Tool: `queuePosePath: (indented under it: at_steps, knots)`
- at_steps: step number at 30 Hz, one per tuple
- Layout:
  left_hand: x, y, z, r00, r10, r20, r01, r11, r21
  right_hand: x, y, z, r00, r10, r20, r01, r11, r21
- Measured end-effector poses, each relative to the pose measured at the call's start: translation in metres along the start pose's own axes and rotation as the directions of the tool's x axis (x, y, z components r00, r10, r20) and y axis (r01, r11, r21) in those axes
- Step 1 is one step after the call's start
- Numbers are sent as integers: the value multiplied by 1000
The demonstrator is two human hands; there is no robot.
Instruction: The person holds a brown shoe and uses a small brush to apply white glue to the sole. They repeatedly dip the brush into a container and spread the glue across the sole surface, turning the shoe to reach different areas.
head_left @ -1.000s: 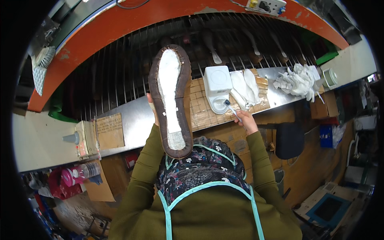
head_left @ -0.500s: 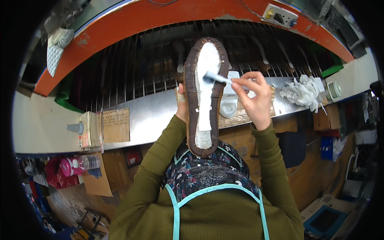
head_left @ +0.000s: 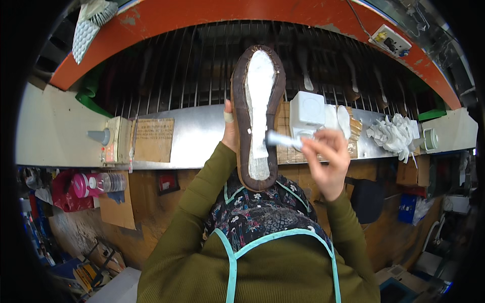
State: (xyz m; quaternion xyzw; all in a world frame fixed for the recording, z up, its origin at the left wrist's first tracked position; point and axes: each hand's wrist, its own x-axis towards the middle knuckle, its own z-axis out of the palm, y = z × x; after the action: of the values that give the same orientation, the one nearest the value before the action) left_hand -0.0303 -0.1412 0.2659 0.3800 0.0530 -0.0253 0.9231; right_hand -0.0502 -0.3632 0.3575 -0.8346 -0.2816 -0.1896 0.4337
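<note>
In front of me a brown shoe [head_left: 240, 126] is held with its underside facing up, toe end pointing away. A white filler strip [head_left: 260, 86] runs down the middle of the sole, with a paler grey patch near the heel. My left hand [head_left: 230, 131] wraps the shoe's left side, a bandage on its thumb, its other fingers hidden behind the shoe. My right hand [head_left: 331, 164] pinches the pale handle of a small brush [head_left: 284, 140]. Blurred by motion, the dark bristles are at the sole's right edge, level with its lower half; whether they touch it I cannot tell.
A white square container [head_left: 308, 110] stands on cardboard [head_left: 284, 151] beyond my right hand. Farther right lies crumpled white material [head_left: 393, 136]. At left are a cardboard piece [head_left: 154, 140] and a grey cone [head_left: 98, 136]. A rod conveyor [head_left: 202, 65] runs behind, under an orange frame [head_left: 202, 12].
The brush has moved from the middle of the white strip toward me, to the sole's lower right edge. My right hand came nearer with it. My left hand still holds the shoe.
</note>
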Motion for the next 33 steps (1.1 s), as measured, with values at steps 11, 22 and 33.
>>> queuePosePath:
  at_steps: [11, 22, 33]
  knots:
    - [-12, 16, -30, 979, -43, 199, 33, 998, 51, 117, 28, 46, 994, -18, -109, 2, 989, -146]
    - [9, 6, -118, 987, 160, -17, -158, 948, -275, 59, 18, 116, 959, -265, 101, 281, 934, -219]
    - [86, 61, -195, 997, -72, 18, 35, 240, -970, 64, 136, 230, 637, 608, 473, -763, 411, 499]
